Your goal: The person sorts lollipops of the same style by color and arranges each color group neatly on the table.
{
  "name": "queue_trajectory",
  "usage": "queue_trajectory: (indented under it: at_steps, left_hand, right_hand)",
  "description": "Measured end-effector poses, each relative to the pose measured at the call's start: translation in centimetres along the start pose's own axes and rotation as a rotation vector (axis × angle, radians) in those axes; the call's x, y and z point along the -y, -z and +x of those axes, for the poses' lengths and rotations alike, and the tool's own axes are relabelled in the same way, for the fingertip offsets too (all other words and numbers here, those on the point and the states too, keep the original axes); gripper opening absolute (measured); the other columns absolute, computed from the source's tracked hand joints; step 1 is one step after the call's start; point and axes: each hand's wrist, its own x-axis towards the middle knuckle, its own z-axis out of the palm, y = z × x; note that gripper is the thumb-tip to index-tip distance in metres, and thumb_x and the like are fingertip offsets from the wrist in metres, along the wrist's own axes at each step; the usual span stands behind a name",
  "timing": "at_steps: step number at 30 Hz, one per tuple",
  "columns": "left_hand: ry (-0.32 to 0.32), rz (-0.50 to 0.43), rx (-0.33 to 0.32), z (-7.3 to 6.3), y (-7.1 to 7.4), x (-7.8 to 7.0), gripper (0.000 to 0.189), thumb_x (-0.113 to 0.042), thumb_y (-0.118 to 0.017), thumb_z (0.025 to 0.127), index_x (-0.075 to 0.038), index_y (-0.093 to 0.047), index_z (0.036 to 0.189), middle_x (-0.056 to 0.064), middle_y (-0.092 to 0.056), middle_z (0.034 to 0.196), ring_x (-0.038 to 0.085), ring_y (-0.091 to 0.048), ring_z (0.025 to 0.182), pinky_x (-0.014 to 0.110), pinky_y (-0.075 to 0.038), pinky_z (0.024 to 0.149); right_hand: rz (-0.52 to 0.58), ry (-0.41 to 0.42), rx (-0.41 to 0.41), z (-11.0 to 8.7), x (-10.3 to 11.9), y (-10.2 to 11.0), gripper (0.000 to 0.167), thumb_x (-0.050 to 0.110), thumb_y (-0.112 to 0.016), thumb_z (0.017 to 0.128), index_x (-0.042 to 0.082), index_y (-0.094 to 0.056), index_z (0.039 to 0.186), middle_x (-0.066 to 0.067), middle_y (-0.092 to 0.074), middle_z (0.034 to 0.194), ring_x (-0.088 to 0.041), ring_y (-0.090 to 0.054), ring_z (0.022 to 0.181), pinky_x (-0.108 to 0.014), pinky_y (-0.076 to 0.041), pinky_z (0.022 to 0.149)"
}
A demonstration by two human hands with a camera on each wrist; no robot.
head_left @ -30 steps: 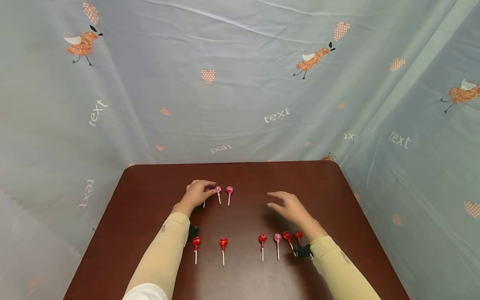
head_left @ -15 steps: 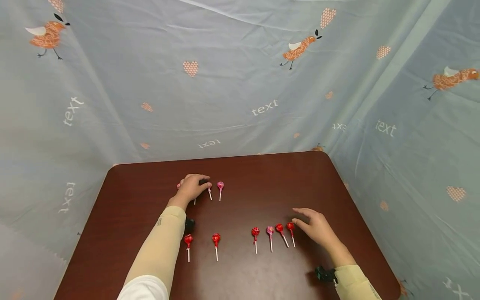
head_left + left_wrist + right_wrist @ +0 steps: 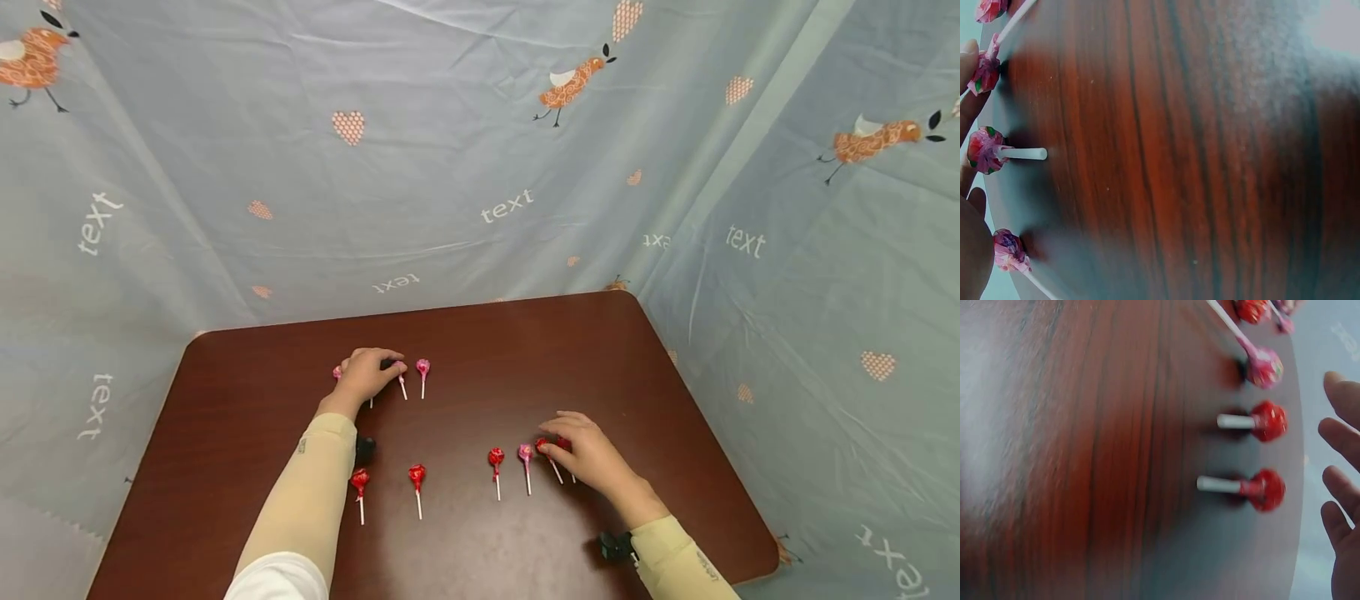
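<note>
My left hand (image 3: 363,372) reaches over a row of pink lollipops at the back left of the table. Its thumb and a finger pinch the head of one pink lollipop (image 3: 985,74). Another pink lollipop (image 3: 987,150) lies under the palm, mostly hidden in the head view. One more pink lollipop (image 3: 423,367) lies just right of the fingertips, another (image 3: 1010,250) left of the hand. My right hand (image 3: 588,452) hovers, fingers spread and holding nothing, over two red lollipops, one (image 3: 1267,489) partly covered in the head view, the other (image 3: 1269,420) beside the thumb.
Left of the right hand lie a pink lollipop (image 3: 525,452) and a red lollipop (image 3: 496,457). Two more red lollipops, one (image 3: 417,473) and another (image 3: 360,480), lie near the left forearm. A printed cloth (image 3: 442,167) hangs behind the brown table (image 3: 480,333).
The right hand first drew back toward the lower right, then came left over the red lollipops. The left hand's fingertips shifted slightly right onto the pink lollipop. The head view turned rightward.
</note>
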Motion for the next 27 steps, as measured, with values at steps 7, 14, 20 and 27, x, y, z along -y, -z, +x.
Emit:
queue_trajectory:
  at_steps: [7, 14, 20, 27]
  left_hand:
    - [0.007, 0.003, -0.002, 0.2, 0.0, 0.3, 0.034, -0.033, -0.067, 0.096, -0.012, -0.072, 0.122, 0.015, -0.063, 0.128, 0.045, -0.041, 0.125, 0.063, -0.027, 0.092]
    - [0.007, 0.012, 0.004, 0.2, -0.2, 0.5, 0.034, -0.033, -0.067, 0.096, -0.012, -0.071, 0.123, 0.014, -0.063, 0.128, 0.045, -0.04, 0.126, 0.064, -0.026, 0.093]
    - [0.003, 0.011, 0.004, 0.2, -0.4, 0.6, 0.033, -0.032, -0.067, 0.096, -0.012, -0.072, 0.122, 0.014, -0.064, 0.127, 0.045, -0.041, 0.125, 0.064, -0.026, 0.093]
    - [-0.002, 0.01, 0.002, 0.3, -0.2, 0.7, 0.033, -0.033, -0.067, 0.096, -0.013, -0.072, 0.122, 0.013, -0.064, 0.127, 0.044, -0.042, 0.123, 0.063, -0.026, 0.092]
  right_hand:
    - [-0.099, -0.007, 0.145, 1.1, 1.1, -1.0, 0.034, 0.029, -0.076, 0.089, 0.011, -0.073, 0.117, -0.003, -0.069, 0.116, -0.034, -0.051, 0.126, -0.057, -0.038, 0.102]
    - [-0.11, -0.021, 0.194, 1.6, 1.4, -1.8, 0.028, 0.029, -0.073, 0.092, 0.014, -0.075, 0.114, 0.0, -0.071, 0.112, -0.031, -0.053, 0.123, -0.055, -0.038, 0.101]
    - [-0.118, -0.017, 0.225, 1.9, 1.3, -2.1, 0.024, 0.03, -0.071, 0.093, 0.015, -0.076, 0.111, 0.001, -0.072, 0.108, -0.03, -0.055, 0.121, -0.054, -0.039, 0.101]
    - [-0.137, 0.002, 0.232, 2.0, 1.1, -2.1, 0.022, 0.031, -0.073, 0.091, 0.016, -0.077, 0.107, 0.004, -0.073, 0.102, -0.031, -0.057, 0.119, -0.054, -0.04, 0.099]
